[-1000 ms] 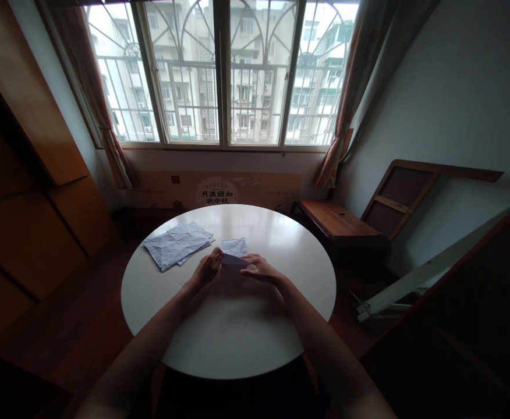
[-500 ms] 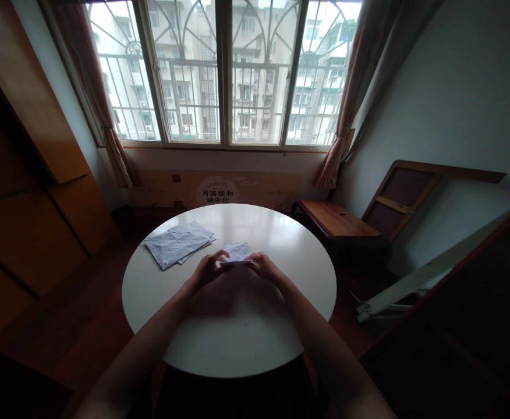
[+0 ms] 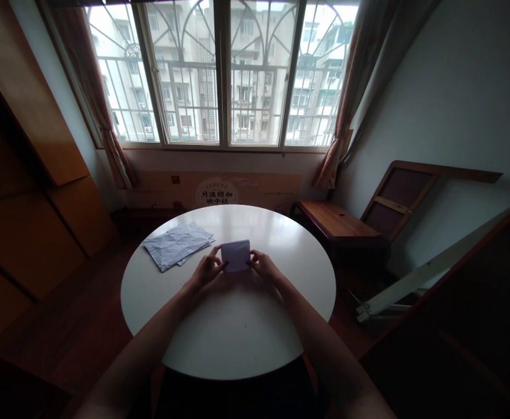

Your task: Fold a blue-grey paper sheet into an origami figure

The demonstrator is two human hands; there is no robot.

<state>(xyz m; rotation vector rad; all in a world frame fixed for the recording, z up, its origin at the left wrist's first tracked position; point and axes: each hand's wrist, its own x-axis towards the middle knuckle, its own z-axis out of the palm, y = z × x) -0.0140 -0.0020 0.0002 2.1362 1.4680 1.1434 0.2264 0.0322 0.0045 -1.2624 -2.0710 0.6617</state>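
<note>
A small folded sheet of white paper lies on the round white table in front of me. My left hand pinches its left edge with curled fingers. My right hand grips its right edge the same way. To the left of my hands rests a loose pile of crumpled white paper sheets, apart from both hands.
A wide barred window with curtains fills the far wall. A low wooden bench and a leaning wooden frame stand at the right. Wooden cabinets line the left. A long white plank leans at the right.
The paper was half raised along a fold between my hands; now it is folded over into a small flat rectangle, held at both side edges.
</note>
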